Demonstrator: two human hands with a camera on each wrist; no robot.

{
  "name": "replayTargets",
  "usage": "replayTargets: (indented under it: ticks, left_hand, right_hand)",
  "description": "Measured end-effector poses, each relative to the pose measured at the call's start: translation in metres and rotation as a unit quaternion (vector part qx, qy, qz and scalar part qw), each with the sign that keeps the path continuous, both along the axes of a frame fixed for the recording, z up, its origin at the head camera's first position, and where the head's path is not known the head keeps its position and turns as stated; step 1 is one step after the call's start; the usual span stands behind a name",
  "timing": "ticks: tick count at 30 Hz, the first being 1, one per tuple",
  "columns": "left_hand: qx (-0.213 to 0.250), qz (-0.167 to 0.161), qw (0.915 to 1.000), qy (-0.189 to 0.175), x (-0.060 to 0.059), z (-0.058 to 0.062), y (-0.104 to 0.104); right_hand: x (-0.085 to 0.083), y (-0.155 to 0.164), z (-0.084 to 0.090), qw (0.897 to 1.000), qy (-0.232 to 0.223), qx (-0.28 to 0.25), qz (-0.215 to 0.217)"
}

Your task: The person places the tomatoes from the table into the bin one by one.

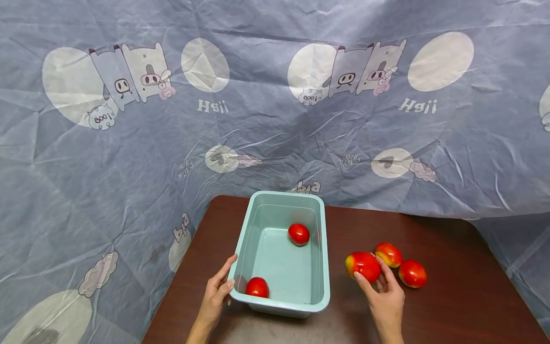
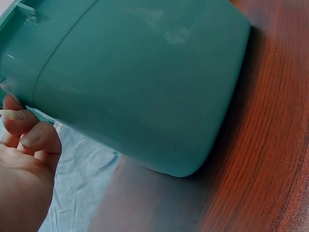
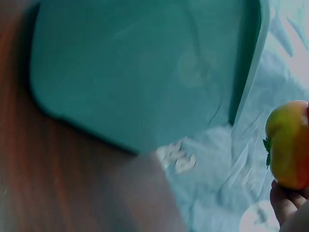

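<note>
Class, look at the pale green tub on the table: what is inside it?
Two red tomatoes lie in the tub: one near the far right wall, one in the near left corner, whose underside the rim hides.

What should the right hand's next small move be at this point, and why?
Probably carry the tomato that the right hand grips leftward over the rim of the teal bin and release it inside. Two tomatoes already lie in the bin, two more wait on the table, and the left hand holds the bin's near left rim.
</note>
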State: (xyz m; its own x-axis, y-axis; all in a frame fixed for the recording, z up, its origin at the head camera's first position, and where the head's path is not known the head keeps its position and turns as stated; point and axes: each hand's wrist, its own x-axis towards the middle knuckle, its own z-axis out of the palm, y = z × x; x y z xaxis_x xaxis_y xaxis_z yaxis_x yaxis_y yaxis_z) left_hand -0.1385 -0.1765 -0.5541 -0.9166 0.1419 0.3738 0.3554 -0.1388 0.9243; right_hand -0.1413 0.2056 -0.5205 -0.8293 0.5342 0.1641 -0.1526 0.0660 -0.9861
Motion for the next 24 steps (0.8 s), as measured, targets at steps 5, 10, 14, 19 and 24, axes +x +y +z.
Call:
replayTargets:
  ticks: [5, 10, 14, 19, 24]
  left_hand:
    - [0.008, -0.004, 1.0000, 0.000, 0.000, -0.001, 0.001]
    - [-0.003, 0.001, 0.9999, -0.012, 0.001, -0.002, 0.001]
    - [-0.006, 0.005, 0.9997, -0.023, 0.001, -0.002, 0.001]
    - [0.002, 0.003, 0.9999, -0.011, 0.001, -0.001, 0.001]
    - [0.006, -0.001, 1.0000, -0.003, 0.001, 0.000, 0.001]
  right_hand:
    - [0.005, -0.017, 0.024, 0.998, 0.026, -0.015, 0.049]
    - [0.010, -0.033, 0.033, 0.996, 0.031, 0.011, 0.083]
    - [0.013, -0.043, 0.031, 0.995, 0.014, 0.025, 0.099]
    - [0.015, -0.052, 0.031, 0.992, 0.023, 0.027, 0.122]
    - [0.015, -0.061, 0.037, 0.989, 0.041, 0.022, 0.141]
